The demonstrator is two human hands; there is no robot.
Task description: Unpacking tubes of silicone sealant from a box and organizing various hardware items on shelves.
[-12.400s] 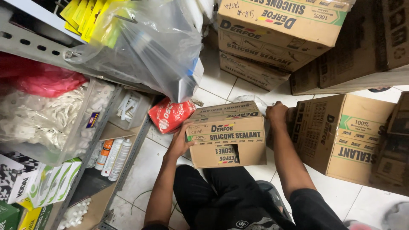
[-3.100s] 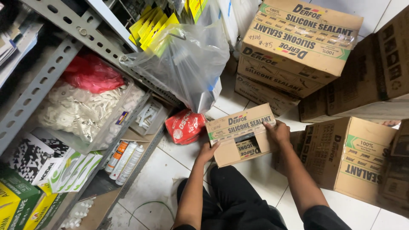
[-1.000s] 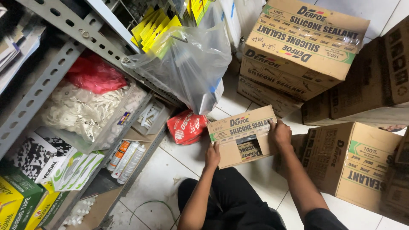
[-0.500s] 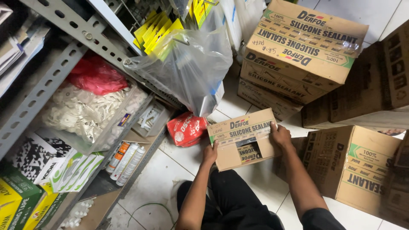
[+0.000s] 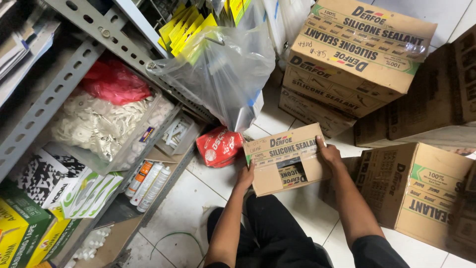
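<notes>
Both hands clamp one small carton (image 5: 286, 159) between them: the left hand (image 5: 245, 174) presses its near-left corner, fingers curled under the bottom edge, and the right hand (image 5: 328, 153) grips the far-right end, thumb on the top face. The carton is held clear of the white tiled floor (image 5: 196, 198), just above the person's dark-trousered knees (image 5: 277, 233), near the middle of the floor strip between the metal rack (image 5: 79, 54) on the left and the stacked cartons (image 5: 354, 54) on the right. Judged from the grip, the step in hand is carrying or turning the carton, not opening it; the flaps look closed, with tape across the top. Its long axis runs left to right across the view, rising slightly toward the right end, so the right end points at the big carton (image 5: 416, 193) standing on the floor just beside it, and the left end points toward the red packet (image 5: 219, 146) lying at the foot of the rack. The broad printed face is turned up toward the camera and tipped a little toward the person. Any next move calls for keeping both ends squeezed evenly, since neither palm is under the load, and for minding the clear bag (image 5: 225, 74) that hangs from the rack just above the carton's far-left corner. Tubes (image 5: 148, 179) lie on the lowest shelf, well apart from the carton.
</notes>
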